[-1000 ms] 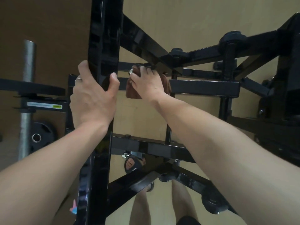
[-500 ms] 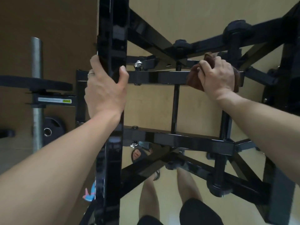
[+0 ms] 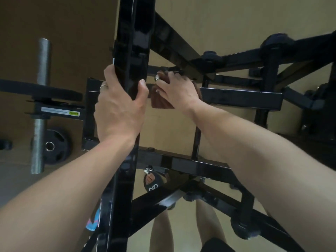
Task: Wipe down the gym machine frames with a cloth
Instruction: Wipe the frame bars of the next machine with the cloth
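A: Why does the left hand (image 3: 119,108) grip that upright post (image 3: 133,57)?

B: To brace, I'd judge. Thumb on one face, fingers curled round the other, while the person leans over the frame.

A: And beyond it?

B: The right hand (image 3: 177,89) presses the brown cloth (image 3: 160,101) against the crossbar (image 3: 240,97), at the bar's left end just beside the post. Its fingers curl over the cloth to keep it bunched for rubbing.

A: Farther out?

B: A weight plate (image 3: 54,145) lies on the floor, well apart.
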Demonstrator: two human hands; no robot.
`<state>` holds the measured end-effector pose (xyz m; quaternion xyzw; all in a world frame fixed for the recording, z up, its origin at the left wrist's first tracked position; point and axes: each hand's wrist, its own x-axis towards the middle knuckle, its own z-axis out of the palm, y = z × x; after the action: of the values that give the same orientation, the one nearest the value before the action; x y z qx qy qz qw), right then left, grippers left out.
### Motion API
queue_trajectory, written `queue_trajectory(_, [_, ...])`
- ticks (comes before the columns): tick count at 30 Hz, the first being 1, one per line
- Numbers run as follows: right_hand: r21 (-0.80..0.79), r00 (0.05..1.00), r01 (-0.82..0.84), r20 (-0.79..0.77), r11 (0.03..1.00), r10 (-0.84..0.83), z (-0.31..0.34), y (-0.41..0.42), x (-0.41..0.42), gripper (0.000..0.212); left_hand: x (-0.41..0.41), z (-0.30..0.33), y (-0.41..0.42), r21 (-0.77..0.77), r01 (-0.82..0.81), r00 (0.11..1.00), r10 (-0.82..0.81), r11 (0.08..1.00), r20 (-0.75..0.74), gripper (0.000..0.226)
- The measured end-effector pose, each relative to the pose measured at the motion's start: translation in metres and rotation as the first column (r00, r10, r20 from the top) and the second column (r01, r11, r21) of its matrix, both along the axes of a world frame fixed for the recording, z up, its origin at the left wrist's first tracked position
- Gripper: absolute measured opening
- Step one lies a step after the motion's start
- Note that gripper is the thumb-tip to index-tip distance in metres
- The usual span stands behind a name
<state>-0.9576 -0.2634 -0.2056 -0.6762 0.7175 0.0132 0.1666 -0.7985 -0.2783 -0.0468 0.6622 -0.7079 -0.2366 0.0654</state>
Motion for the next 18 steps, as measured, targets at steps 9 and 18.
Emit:
queue_trajectory(9, [-0.102, 0.927, 0.318, -0.174, 0.943, -0.332, 0.04, 0.122, -0.137, 0.041, -0.003, 0.005, 0.002, 0.036, -0.021, 0.999, 0.022, 0.999, -0.031, 0.064])
queue_trajectory(18, [-0.081, 0.959, 0.253, -0.109, 0.964, -0.261, 0.012, 0.054, -0.051, 0.038, -0.001, 0.001, 0.0, 0.028, -0.029, 0.999, 0.03, 0.999, -0.036, 0.065])
